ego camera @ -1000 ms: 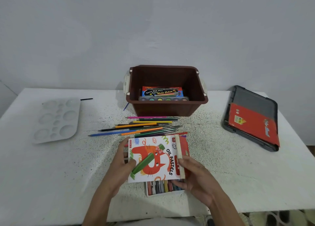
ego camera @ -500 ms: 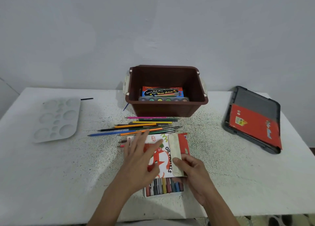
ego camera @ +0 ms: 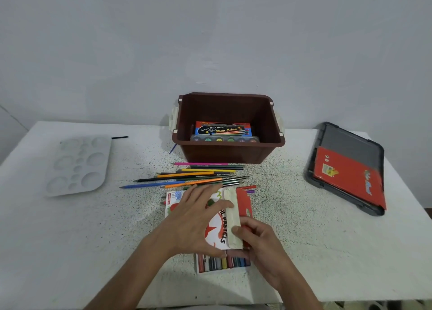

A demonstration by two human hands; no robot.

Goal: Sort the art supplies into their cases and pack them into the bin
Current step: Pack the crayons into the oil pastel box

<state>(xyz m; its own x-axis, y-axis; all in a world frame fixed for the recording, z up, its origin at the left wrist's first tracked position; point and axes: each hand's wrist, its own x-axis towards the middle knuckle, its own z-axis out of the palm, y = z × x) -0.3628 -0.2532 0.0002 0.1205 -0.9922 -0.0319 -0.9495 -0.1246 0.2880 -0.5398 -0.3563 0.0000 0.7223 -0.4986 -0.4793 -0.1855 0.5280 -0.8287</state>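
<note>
The oil pastel sleeve lies near the middle of the table, nearer than the loose coloured pencils and the brown bin at the far side. The pastel tray sticks out of the sleeve's near end, its sticks showing in a row.

The left hand lies flat on the printed face with its fingers spread, pressing down. The right hand pinches the sleeve's right near edge, thumb on the pale flap and the other fingers curled at the side.

The sleeve is probably thin card: light, and easy to crease or buckle if squeezed across its middle. The sticks are likely brittle and waxy (a tilt towards the open end could spill them). It seems best held by the two long edges, kept level, with a fingertip against the tray's near end to slide it home. Once closed, a grip across both ends should carry it safely to the bin.
</note>
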